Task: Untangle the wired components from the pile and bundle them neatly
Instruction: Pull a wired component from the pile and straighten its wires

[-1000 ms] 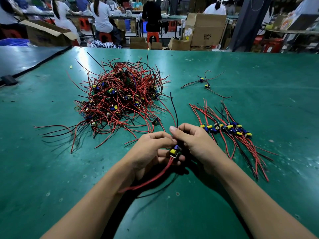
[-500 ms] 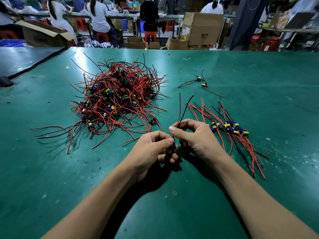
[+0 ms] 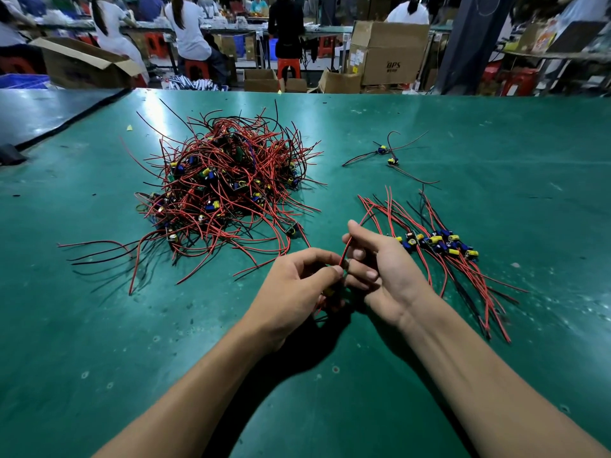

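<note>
Pinching tight, left hand (image 3: 294,287) and right hand (image 3: 388,272) share one wired component (image 3: 345,252) between their grips.

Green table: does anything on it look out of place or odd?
Two stray wired components lie on their own beyond the sorted row, apart from it and the tangled pile. A small yellow scrap sits on the table near the pile's far left. Nothing looks damaged.
</note>
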Demonstrator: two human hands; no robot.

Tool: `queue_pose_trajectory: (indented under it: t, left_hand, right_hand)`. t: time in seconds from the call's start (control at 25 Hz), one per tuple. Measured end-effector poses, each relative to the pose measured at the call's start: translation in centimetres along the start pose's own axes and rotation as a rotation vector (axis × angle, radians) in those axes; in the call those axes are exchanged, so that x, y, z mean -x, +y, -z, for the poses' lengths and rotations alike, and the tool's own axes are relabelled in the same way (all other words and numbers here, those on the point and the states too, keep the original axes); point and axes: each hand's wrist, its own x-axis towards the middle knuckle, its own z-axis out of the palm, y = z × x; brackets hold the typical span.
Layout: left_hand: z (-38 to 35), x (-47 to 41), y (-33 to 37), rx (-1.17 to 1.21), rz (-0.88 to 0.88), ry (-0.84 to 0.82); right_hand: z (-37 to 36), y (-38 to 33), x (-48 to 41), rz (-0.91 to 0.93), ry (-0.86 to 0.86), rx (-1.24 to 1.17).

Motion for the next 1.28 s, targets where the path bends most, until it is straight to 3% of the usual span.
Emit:
queue_pose_trajectory:
  t: [0.4,0.6,0.8,1.0,1.16,1.28]
  left_hand:
    - [0.6,-0.2,-0.4,-0.116,-0.140,0.084]
    - [0.5,-0.1,-0.3,-0.071,-0.135,0.050]
    - [0.7,-0.2,-0.2,-0.016,-0.071,0.084]
    - [0.6,-0.5,-0.2,-0.012,-0.036,0.098]
    - [0.7,-0.5,-0.1,-0.001,0.004,0.071]
    - [0.8,-0.5,-0.2,-0.005,0.009,0.050]
  right_hand:
    - [1.1,-0.6,0.0,-0.328,-0.171,-0.226]
    - [0.7,0.2,-0.1,-0.063,-0.129,0.045]
    - [0.8,1.2,-0.3,0.069,-0.205,0.159]
    - [1.0,1.0,-0.6,0.236,-0.040,0.438]
    - [1.4,0.1,-1.2,0.349,0.111,0.494]
    - [1.6,-0.2,-1.5,0.317,0.147,0.354]
